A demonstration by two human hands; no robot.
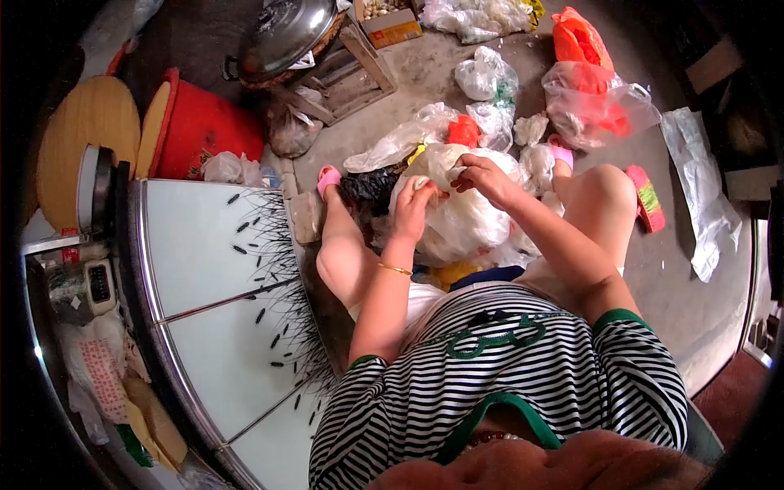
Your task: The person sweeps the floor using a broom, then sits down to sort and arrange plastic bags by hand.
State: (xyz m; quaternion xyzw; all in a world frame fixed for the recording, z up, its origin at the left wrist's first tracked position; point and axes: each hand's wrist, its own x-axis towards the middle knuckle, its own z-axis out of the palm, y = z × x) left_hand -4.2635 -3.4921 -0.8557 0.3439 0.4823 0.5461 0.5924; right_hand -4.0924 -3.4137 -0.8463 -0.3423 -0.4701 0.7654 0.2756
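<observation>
My left hand (412, 206) is closed in a pinch, with a small whitish bit of what looks like plastic bag (419, 181) at its fingertips. To its right, my right hand (483, 180) also pinches a pale edge (456, 172) that looks like plastic bag. Whether both bits belong to one bag I cannot tell. Below the hands, between my knees, sits a big bulging white plastic bag (465, 219). A black plastic bag (367, 189) lies to its left, and an orange-red bag (464, 131) just beyond it.
More plastic bags (487, 75) and a red bag (581, 45) lie on the floor ahead. A wooden stool (351, 77) and a lidded pot (286, 37) stand ahead left. Left are a red bucket (208, 122) and a white cabinet (200, 261). A pink sandal (645, 200) lies right.
</observation>
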